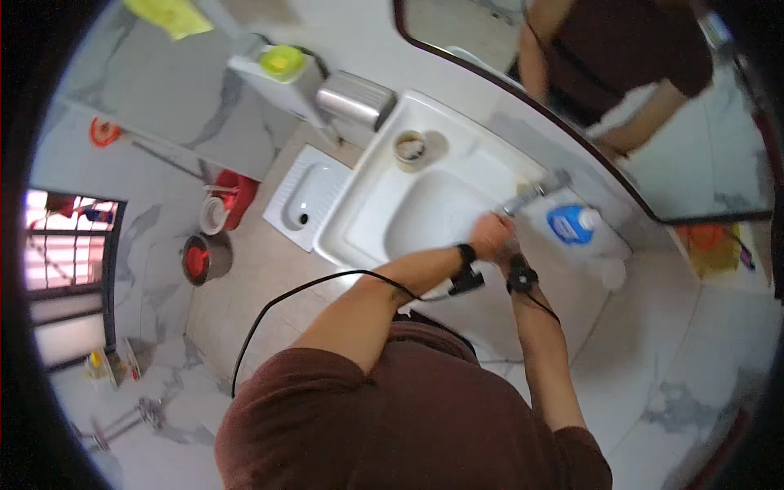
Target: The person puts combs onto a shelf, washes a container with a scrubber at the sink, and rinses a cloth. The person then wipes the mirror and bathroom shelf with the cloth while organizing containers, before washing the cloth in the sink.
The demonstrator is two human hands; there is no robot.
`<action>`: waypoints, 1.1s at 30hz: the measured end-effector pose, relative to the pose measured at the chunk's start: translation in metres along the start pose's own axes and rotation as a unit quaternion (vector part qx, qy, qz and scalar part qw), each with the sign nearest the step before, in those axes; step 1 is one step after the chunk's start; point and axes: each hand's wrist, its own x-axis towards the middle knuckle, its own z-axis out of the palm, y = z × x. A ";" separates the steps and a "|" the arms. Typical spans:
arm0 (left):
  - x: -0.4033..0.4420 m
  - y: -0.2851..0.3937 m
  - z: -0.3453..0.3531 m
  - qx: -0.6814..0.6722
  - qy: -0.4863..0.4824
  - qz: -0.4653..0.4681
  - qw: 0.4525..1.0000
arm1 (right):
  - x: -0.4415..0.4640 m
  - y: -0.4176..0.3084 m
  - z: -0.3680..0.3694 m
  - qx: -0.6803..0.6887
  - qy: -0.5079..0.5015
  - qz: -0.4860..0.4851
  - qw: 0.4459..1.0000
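My left hand [491, 236] and my right hand [510, 251] are pressed together over the right end of the white sink [367, 175], just beneath the spout of the metal tap [527, 198]. The left hand lies across the right one and covers part of it. Both sets of fingers are blurred, and nothing held between them can be made out. On my left wrist is a black band [466, 255]; a dark watch [522, 279] circles the right wrist. A clear jug with a blue label [569, 224] stands right of the tap.
A cup [410, 150] sits on the sink's far-left corner. Left of the sink are a squat toilet [309, 196], a metal bucket [207, 259] and a red basket [238, 200]. A mirror [465, 61] hangs above. A black cable [282, 296] crosses my left arm.
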 end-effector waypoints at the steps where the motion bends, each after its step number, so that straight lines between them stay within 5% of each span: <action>1: 0.012 -0.006 -0.005 0.028 0.030 -0.020 0.999 | 0.007 0.001 0.009 0.019 0.000 -0.002 1.000; 4: 0.025 -0.016 -0.020 -0.093 0.020 0.010 0.995 | 0.009 -0.003 0.004 0.021 -0.022 -0.031 0.999; 5: 0.030 -0.024 -0.018 -0.109 0.008 0.030 0.994 | 0.001 -0.006 0.005 -0.197 -0.009 -0.155 0.968; 6: 0.038 -0.032 -0.016 -0.122 -0.001 0.011 0.993 | -0.005 -0.009 0.006 -0.405 0.008 -0.264 0.876; 7: 0.052 -0.047 -0.008 -0.136 -0.010 -0.009 0.991 | -0.008 -0.013 0.002 -0.591 0.024 -0.349 0.727; 8: 0.081 -0.089 0.008 -0.072 -0.056 0.052 0.994 | -0.002 -0.014 -0.006 -0.553 0.024 -0.339 0.761; 10: 0.047 -0.042 -0.028 -0.308 -0.285 -0.104 0.902 | -0.014 -0.034 0.021 -0.152 0.079 -0.178 0.969; 11: 0.027 -0.012 -0.050 -0.371 -0.365 -0.206 0.829 | -0.021 -0.042 0.030 0.070 0.100 -0.084 0.989; 15: 0.029 -0.022 -0.037 -0.366 -0.222 -0.167 0.888 | -0.002 -0.032 0.013 0.116 0.059 -0.060 0.990; 17: 0.052 -0.053 -0.014 -0.384 -0.098 -0.085 0.914 | -0.038 -0.047 0.040 0.006 0.074 -0.101 0.992; 21: 0.028 -0.008 -0.036 -0.385 -0.204 -0.125 0.891 | -0.029 -0.041 0.027 -0.084 -0.047 -0.029 0.995; 22: 0.029 -0.013 -0.024 -0.306 -0.170 -0.087 0.933 | -0.010 -0.032 0.013 -0.032 -0.027 0.001 0.999; 26: 0.010 -0.025 0.003 -0.242 -0.093 -0.090 0.962 | 0.014 -0.015 -0.012 0.056 0.003 0.019 0.998; 29: -0.003 -0.020 0.011 -0.196 -0.135 -0.005 0.971 | 0.021 -0.012 -0.021 0.087 -0.023 0.047 0.995; 30: -0.007 -0.017 0.011 -0.274 -0.114 0.005 0.955 | 0.025 -0.009 -0.024 0.094 -0.011 0.033 0.995; 33: 0.014 -0.016 0.006 -0.097 -0.011 -0.045 0.994 | 0.025 -0.005 -0.012 0.112 0.021 -0.005 0.994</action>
